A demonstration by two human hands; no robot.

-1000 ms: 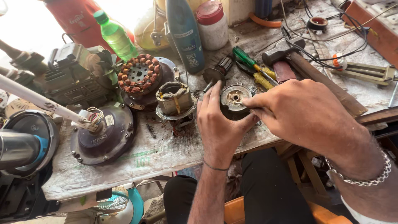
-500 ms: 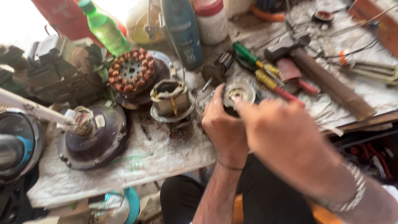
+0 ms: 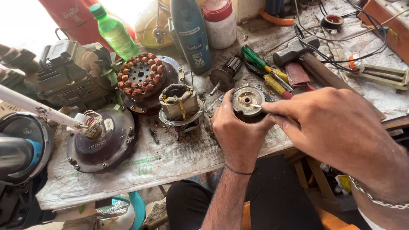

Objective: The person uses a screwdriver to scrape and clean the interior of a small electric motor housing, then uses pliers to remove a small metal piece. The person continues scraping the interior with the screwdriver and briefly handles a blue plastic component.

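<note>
Head view | left hand (image 3: 236,130) fingers wrapped around round metal motor cap (image 3: 247,101), held at bench (image 3: 140,166) edge; right hand (image 3: 336,127) fingertips pinched narrow on thin pin (image 3: 257,106) touching cap's centre | nearby: wound stator (image 3: 181,104) just left; copper-coil rotor (image 3: 141,77); screwdrivers (image 3: 266,72); hammer (image 3: 311,57)

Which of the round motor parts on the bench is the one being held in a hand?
The small silver round part at the bench edge: the left hand grips it, unlike the copper-wound stator and the dark dome cover lying untouched further left.
</note>
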